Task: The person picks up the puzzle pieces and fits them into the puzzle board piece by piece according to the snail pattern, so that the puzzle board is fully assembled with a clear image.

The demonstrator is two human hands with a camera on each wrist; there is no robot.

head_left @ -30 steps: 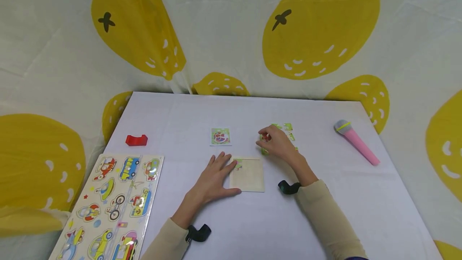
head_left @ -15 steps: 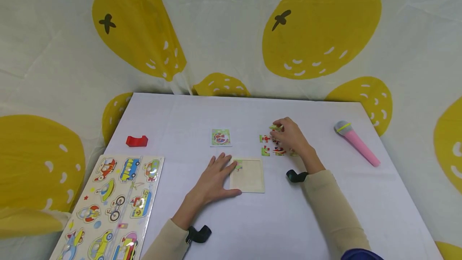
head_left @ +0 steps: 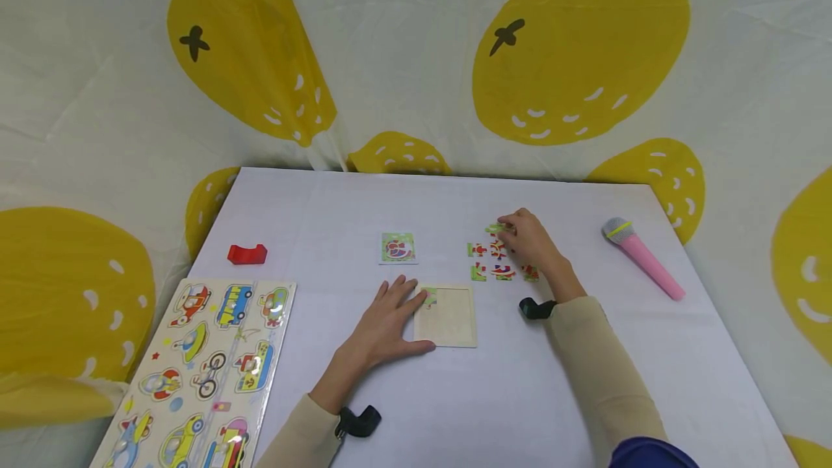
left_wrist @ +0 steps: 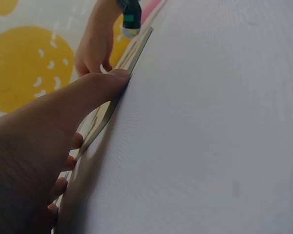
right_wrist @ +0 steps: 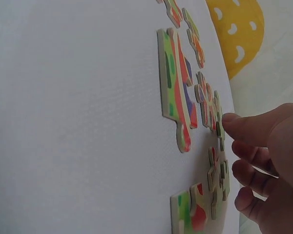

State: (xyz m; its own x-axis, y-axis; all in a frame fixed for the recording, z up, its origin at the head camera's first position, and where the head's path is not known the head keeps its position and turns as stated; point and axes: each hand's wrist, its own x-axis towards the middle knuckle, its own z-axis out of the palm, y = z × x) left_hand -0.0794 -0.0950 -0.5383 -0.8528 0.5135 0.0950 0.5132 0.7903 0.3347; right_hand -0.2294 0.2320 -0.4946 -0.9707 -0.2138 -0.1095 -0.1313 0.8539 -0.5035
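Note:
My left hand (head_left: pixel 383 323) lies spread beside a square wooden puzzle tray (head_left: pixel 455 320). Its thumb rests at the tray's near edge and its index finger reaches the upper left. One green puzzle piece (head_left: pixel 430 297) sits in the tray's upper-left corner. Over the back of a group of loose puzzle pieces (head_left: pixel 503 272), green and red, hovers my right hand (head_left: pixel 529 240). In the right wrist view, the thumb tip meets a green-edged piece (right_wrist: pixel 219 117) at the back; the other fingers are loosely bent, with a gap to the thumb. The hand partly hides several pieces.
A small picture card (head_left: pixel 398 247) lies behind the tray. At left are a red block (head_left: pixel 247 254) and a vehicle peg board (head_left: pixel 201 367). A pink toy microphone (head_left: pixel 643 257) lies at right. The table's back edge meets a patterned cloth.
My right hand has moved right and back, from the left side of the loose pieces to their back row, uncovering several of them. My left hand has stayed on the tray.

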